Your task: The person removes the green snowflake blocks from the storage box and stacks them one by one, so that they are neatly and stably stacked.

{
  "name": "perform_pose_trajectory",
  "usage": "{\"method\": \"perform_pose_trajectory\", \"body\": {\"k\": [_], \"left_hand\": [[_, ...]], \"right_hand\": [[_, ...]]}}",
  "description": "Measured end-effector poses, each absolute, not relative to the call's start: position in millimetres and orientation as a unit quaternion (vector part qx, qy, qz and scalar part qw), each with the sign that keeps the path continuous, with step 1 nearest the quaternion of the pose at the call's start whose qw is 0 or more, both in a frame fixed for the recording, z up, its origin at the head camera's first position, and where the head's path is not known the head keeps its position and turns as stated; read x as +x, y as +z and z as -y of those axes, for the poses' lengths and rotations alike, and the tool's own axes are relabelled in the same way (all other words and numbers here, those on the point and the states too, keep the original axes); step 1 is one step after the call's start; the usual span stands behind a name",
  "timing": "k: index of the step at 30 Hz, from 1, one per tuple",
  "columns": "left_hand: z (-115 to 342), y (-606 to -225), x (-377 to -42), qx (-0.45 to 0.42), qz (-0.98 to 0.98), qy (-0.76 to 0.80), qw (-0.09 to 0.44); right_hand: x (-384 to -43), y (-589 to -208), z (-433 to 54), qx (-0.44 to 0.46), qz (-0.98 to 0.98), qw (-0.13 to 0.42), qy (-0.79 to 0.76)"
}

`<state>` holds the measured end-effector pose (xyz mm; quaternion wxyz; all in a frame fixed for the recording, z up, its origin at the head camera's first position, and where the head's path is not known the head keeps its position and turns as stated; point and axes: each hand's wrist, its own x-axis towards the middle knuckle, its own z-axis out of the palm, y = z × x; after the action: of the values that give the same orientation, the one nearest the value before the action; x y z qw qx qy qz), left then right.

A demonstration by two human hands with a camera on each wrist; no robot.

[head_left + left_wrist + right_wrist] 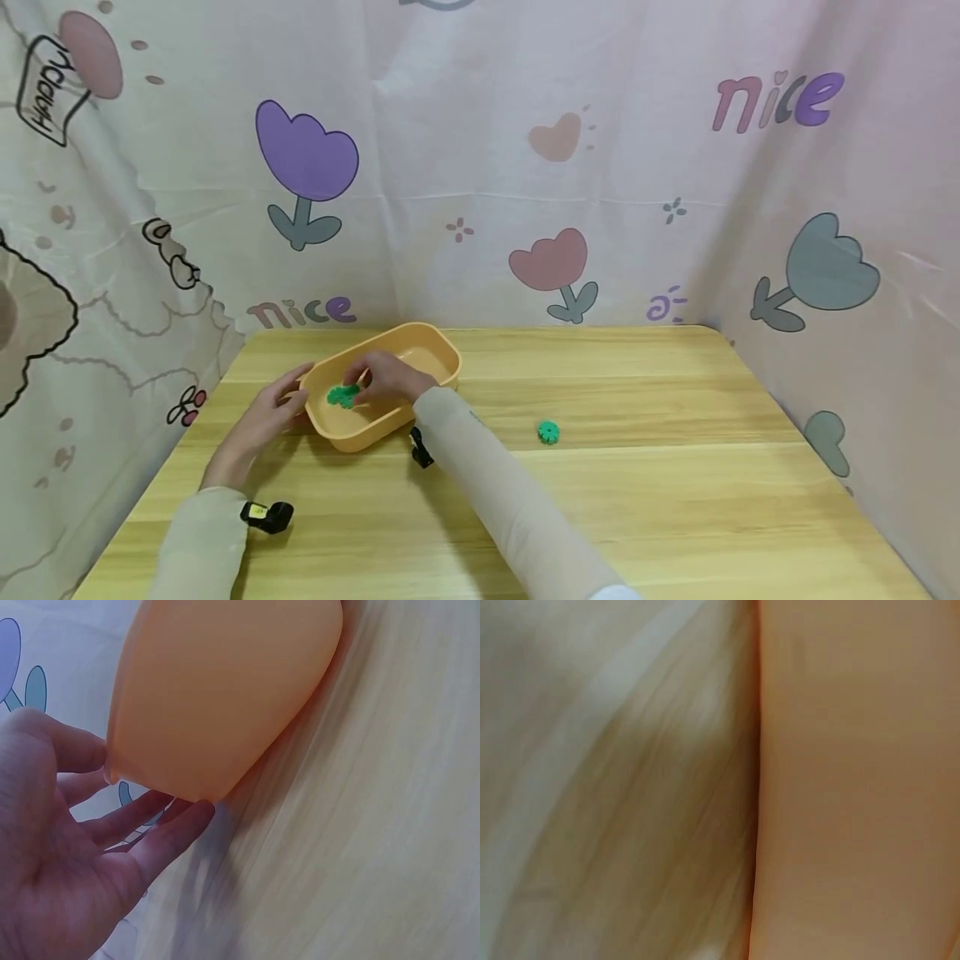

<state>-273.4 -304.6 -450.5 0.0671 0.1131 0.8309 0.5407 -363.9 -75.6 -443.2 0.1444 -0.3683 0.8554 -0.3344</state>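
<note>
A yellow-orange plastic tub stands on the table at left of centre. My left hand is at its left end. In the left wrist view, the fingertips of that hand touch the tub's outer rim, and the thumb lies by its lower edge. Reaching into the tub, my right hand pinches at a small cluster of green notched plastic discs near the tub's left end; the fingers partly cover them. The right wrist view shows only the tub's outer wall, with the hand out of sight.
Right of the tub, a single green notched disc lies flat on the wooden table. A printed curtain hangs behind the table and along both sides. My right forearm crosses the table's front.
</note>
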Motion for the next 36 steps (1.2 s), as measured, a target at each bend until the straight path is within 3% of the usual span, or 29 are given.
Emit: {"method": "perform_pose_trajectory", "body": {"k": [24, 36], "left_hand": [[302.2, -451.0, -275.1, 0.089, -0.853, 0.51, 0.067], [301.8, -446.9, -272.9, 0.093, -0.852, 0.511, 0.065]], "right_hand": [[-359.4, -442.3, 76.8, -0.409, -0.865, 0.139, -0.254], [-362.9, -443.7, 71.2, -0.399, -0.859, 0.162, -0.277]]}}
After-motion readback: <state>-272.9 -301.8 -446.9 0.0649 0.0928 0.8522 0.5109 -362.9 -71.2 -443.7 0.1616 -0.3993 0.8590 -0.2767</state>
